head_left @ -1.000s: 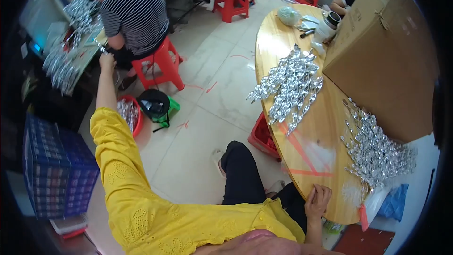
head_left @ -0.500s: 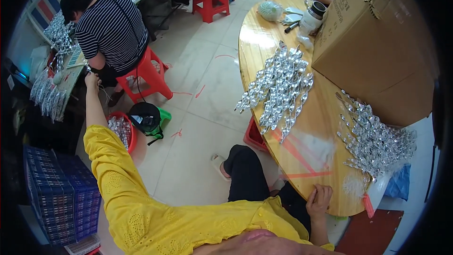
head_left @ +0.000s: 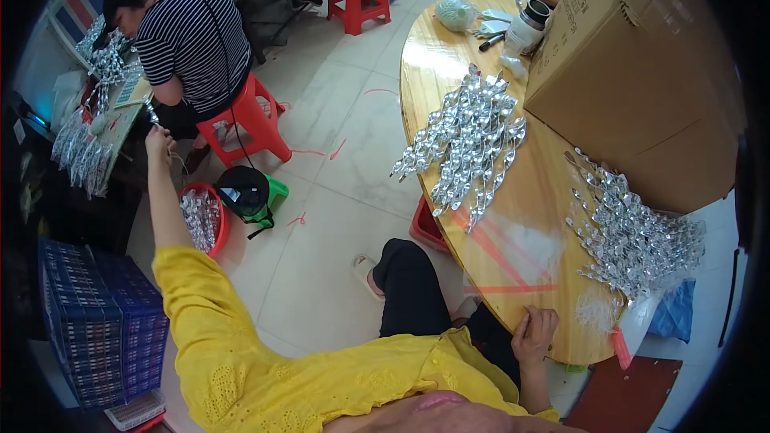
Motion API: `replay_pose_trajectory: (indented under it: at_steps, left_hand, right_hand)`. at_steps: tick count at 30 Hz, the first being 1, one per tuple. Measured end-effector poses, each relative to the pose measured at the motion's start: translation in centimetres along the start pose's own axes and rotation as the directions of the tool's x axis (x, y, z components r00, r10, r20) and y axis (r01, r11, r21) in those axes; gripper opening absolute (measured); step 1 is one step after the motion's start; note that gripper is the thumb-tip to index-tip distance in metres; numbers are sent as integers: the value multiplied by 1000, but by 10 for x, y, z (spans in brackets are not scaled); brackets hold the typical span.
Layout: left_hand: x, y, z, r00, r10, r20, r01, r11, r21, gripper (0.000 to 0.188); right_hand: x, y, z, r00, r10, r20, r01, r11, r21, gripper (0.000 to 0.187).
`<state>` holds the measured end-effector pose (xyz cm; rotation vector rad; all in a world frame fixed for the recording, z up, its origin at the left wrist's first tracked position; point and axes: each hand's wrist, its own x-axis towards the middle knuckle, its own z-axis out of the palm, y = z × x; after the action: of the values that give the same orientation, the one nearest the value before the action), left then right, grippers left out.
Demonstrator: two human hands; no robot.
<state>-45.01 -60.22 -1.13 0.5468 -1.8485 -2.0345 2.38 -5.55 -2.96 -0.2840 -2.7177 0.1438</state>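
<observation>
My left arm reaches far out to the left. At its end my left hand [head_left: 160,147] is closed on a silver twisted strand [head_left: 151,111], which sticks up beyond the fingers beside the seated co-worker. A thin pale string hangs near that hand. My right hand [head_left: 534,335] rests at the near rim of the wooden table [head_left: 489,269], its fingers curled over the edge. On the tabletop lie a bundle of silver twisted strands [head_left: 469,140] and, farther right, a second silver bundle [head_left: 638,228] with clear thread [head_left: 597,309] by it.
A co-worker [head_left: 196,40] in stripes sits on a red stool [head_left: 253,124]. Below my left arm stand a red basin [head_left: 218,232] of silver pieces, a black bag [head_left: 243,192] and a blue plaid box [head_left: 100,321]. A large carton [head_left: 634,104] and a jar [head_left: 525,28] occupy the table.
The silver strand at my left hand now shows more plainly. That hand has shifted slightly nearer and right. The co-worker has turned their head and leaned right. My right hand remains at the table edge.
</observation>
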Motion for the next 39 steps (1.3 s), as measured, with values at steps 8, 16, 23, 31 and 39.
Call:
replay_pose_trajectory:
  at_steps: [8, 16, 23, 31, 39]
  left_hand:
    - [-278, 11, 94, 620, -268, 737, 413, 910, -17, 42]
    - [-264, 48, 195, 581, -77, 810, 327, 934, -146, 23]
    - [-267, 50, 218, 564, -2, 826, 339, 912, -230, 18]
    - [-338, 53, 207, 396, -238, 887, 437, 898, 46, 46]
    - [-463, -3, 162, -289, -170, 942, 181, 957, 228, 43]
  right_hand:
    - [-1, 2, 1, 999, -36, -36, 34, 998, -48, 16]
    - [-1, 4, 4, 996, -63, -71, 60, 997, -45, 17]
    - [-3, 5, 3, 994, -69, -87, 66, 997, -38, 14]
    - [-2, 2, -2, 991, -73, -109, 71, 997, -21, 13]
    - [-19, -3, -18, 938, 84, -337, 54, 924, 379, 22]
